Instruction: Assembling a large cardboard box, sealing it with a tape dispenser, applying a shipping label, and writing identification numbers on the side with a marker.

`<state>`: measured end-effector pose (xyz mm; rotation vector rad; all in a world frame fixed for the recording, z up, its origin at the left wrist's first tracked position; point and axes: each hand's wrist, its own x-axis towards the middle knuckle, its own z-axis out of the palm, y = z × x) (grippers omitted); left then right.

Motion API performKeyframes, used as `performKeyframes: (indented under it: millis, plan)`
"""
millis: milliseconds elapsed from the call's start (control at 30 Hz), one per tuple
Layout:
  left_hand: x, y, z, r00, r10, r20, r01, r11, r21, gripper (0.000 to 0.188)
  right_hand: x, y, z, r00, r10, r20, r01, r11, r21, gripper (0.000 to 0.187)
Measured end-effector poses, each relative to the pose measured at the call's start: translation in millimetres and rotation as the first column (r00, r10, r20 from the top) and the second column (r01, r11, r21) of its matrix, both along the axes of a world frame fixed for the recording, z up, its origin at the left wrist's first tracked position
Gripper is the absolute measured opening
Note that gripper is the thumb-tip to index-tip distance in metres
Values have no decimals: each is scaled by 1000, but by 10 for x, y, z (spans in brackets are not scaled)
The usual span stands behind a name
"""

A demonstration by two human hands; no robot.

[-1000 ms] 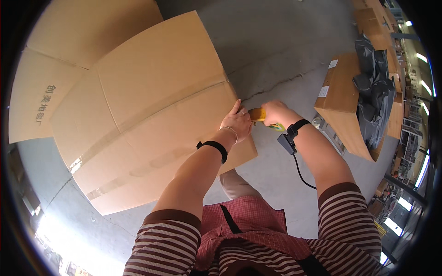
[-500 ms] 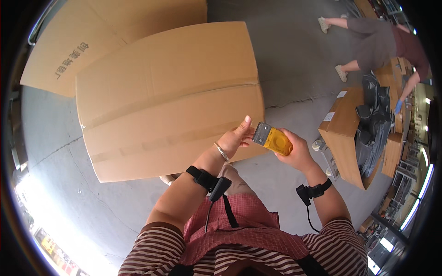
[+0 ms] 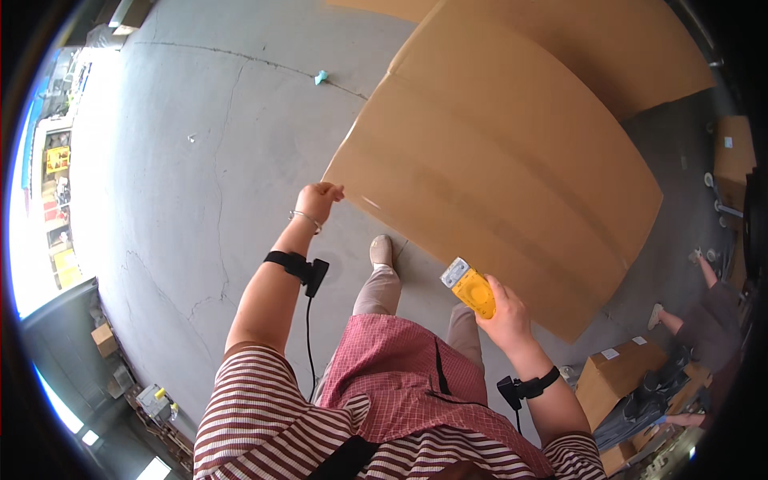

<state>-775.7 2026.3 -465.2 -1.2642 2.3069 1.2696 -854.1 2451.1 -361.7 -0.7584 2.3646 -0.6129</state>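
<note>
Left hand (image 3: pixel 318 203) - fingers curled in at the near left corner of the big cardboard box (image 3: pixel 512 160); can't tell if they're pinching the edge or just touching it. Right hand (image 3: pixel 507 316) has its fingers wrapped tight round the yellow tape dispenser (image 3: pixel 478 296), metal head pointing up-left, about at the box's near edge in view; can't tell if it touches.

Changed vs. half a sec ago: hands were close together by the box's other end, left thumb up next to the dispenser; now they're well apart, and the view has swung so the box sits right of centre w/ bare floor (image 3: pixel 184 240) on the left. Dispenser's stayed in the same hand. Prob. means attention has moved to this corner, w/ the dispenser kept handy rather than in use.

Pose: left arm reaches up and fwd, fairly straight, wrist bent inward, bracelet (image 3: pixel 306 218) just below the hand and black wristband (image 3: pixel 290 264) further down. Right arm is more bent, hand lower and nearer the body, beside the right leg (image 3: pixel 466 336). Further out - second carton (image 3: pixel 632 56) past the box, co-worker (image 3: pixel 712 312) far right, partly cut by the lens rim.
</note>
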Motion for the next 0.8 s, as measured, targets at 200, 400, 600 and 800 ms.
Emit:
performKeyframes:
  millis: [200, 400, 600, 800]
  plan:
    - [67, -915, -703, 983, -30, 181, 21, 999, 49, 42, 75, -891, -179, 997, 73, -17, -72, 997, 29, 75]
    - [-187, -628, -880, 977, -22, 210, 100, 924, -369, 73, -23, -912, -218, 998, 62, -2, -61, 983, 175, 74]
    - [-779, 616, -662, 991, -116, 64, 127, 694, -709, 63, -70, -390, -144, 997, 77, -2, -76, 992, 98, 78]
    - [-178, -112, -769, 980, -193, -48, 61, 522, -851, 53, 458, 2024, 153, 997, 9, -77, 17, 944, 330, 77]
